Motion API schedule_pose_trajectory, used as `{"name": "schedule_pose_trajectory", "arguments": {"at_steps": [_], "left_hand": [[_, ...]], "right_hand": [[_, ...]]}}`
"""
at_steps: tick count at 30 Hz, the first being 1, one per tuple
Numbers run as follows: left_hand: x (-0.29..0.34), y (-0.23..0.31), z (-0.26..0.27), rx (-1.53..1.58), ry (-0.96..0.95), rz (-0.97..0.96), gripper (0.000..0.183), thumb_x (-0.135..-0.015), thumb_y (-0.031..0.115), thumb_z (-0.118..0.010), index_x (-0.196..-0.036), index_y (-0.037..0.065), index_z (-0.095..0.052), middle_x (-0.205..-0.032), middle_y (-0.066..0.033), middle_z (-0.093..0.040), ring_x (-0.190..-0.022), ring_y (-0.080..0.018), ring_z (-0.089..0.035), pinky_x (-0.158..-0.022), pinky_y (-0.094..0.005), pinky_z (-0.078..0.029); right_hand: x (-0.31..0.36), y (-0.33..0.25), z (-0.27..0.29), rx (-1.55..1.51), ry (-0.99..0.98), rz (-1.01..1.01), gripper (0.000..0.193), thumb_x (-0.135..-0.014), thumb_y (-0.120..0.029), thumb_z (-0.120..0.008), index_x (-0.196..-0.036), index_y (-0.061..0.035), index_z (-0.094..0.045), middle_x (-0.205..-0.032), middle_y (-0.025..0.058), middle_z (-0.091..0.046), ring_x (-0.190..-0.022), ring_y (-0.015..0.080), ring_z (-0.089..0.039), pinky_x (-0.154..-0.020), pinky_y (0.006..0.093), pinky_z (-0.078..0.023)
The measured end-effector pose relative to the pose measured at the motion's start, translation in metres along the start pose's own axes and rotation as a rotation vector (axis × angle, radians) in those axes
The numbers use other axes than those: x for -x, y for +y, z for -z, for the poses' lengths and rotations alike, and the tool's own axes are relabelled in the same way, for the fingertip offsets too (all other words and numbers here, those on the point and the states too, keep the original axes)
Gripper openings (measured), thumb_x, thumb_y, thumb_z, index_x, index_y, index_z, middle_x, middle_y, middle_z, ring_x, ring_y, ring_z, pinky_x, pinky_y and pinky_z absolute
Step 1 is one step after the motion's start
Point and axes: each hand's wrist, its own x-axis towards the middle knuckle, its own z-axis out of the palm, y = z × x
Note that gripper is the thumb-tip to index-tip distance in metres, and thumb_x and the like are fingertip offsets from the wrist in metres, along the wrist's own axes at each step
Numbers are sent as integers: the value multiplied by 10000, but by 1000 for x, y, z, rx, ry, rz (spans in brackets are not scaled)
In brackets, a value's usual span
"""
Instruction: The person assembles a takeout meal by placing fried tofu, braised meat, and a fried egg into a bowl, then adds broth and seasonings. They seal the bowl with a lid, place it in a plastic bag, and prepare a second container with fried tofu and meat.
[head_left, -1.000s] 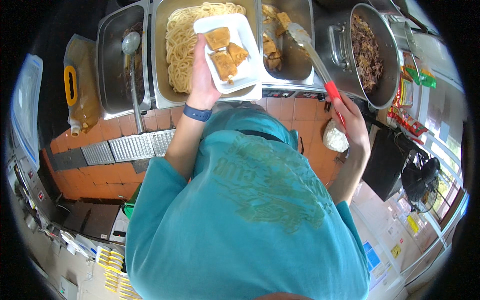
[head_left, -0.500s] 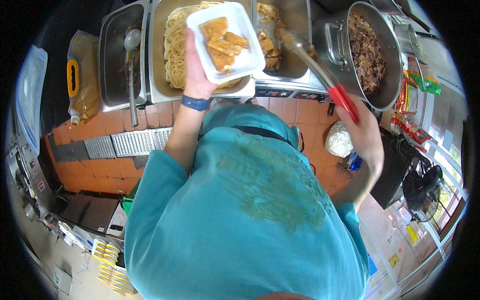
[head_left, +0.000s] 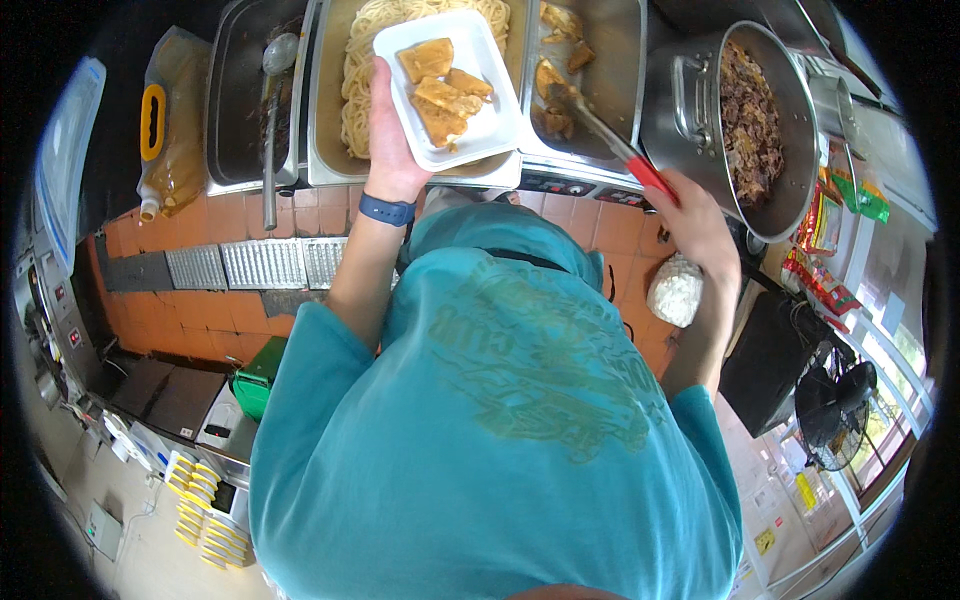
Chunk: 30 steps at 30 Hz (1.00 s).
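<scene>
My left hand (head_left: 394, 140) supports a white foam tray (head_left: 497, 128) from its left side and below, tilted toward me. Several golden-brown fried pieces (head_left: 440, 97) lie on the tray, perhaps tofu. Beneath it, a steel pan (head_left: 335, 110) holds pale noodles (head_left: 357, 125). My right hand (head_left: 697, 222) is closed round the red handle of metal tongs (head_left: 607, 135). The tongs' tips reach down among similar brown pieces (head_left: 553, 85) in the neighbouring steel pan (head_left: 612, 80); whether they grip one cannot be made out.
At right, a large steel pot (head_left: 690, 130) holds shredded brown food (head_left: 750, 120). A ladle (head_left: 271, 150) lies across a dark pan (head_left: 225, 140) at left, beside a pouch of brown liquid (head_left: 180, 130). A white bag (head_left: 675, 292) and black fan (head_left: 835, 415) are at right.
My right hand has moved left and slightly down with the tongs, whose tips have come down into the pan of brown pieces. My left hand and the tray stay nearly in place.
</scene>
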Motion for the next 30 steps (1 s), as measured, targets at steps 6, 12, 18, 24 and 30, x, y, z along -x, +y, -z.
{"name": "schedule_pose_trajectory", "arguments": {"at_steps": [6, 12, 18, 24, 30], "left_hand": [[-3, -3, -4, -5, 0, 32, 707, -989, 632, -381, -1459, 105, -399, -1403, -120, -519, -1275, -301, -533, -1056, -472, -468], [-11, -10, -10, 18, -40, 102, 691, -997, 623, -368, -1454, 106, -410, -1401, -119, -522, -1261, -301, -542, -1046, -470, -474], [-10, 0, -4, -36, -62, 23, 699, -1000, 616, -364, -1452, 84, -406, -1403, -131, -518, -1265, -314, -537, -1053, -476, -464], [1, 15, 8, -1, -23, 28, 673, -1012, 590, -365, -1478, 104, -373, -1448, -114, -476, -1303, -308, -502, -1064, -484, -453], [3, 5, 11, 37, -30, 24, 671, -1015, 583, -366, -1482, 101, -364, -1451, -112, -473, -1292, -302, -513, -1054, -474, -466]], "right_hand": [[71, -7, 35, -555, -24, -16, 405, -969, -268, -627, -1260, 9, -577, -738, -41, -479, -639, 54, -423, -572, 224, -344], [86, -34, 43, -359, -57, 101, 404, -949, -265, -652, -1233, 13, -579, -845, 46, -585, -758, 117, -536, -700, 273, -438], [57, -32, 27, -42, 180, -38, 369, -948, -286, -624, -1185, -4, -604, -835, 221, -656, -788, 344, -670, -712, 391, -491], [-38, -20, -24, 401, 104, -41, 391, -945, -363, -601, -1160, -35, -616, -964, 255, -677, -947, 427, -656, -802, 510, -504], [-54, -13, -19, 351, 79, 64, 382, -928, -361, -617, -1085, -14, -634, -934, 272, -686, -961, 441, -659, -843, 525, -521]]}}
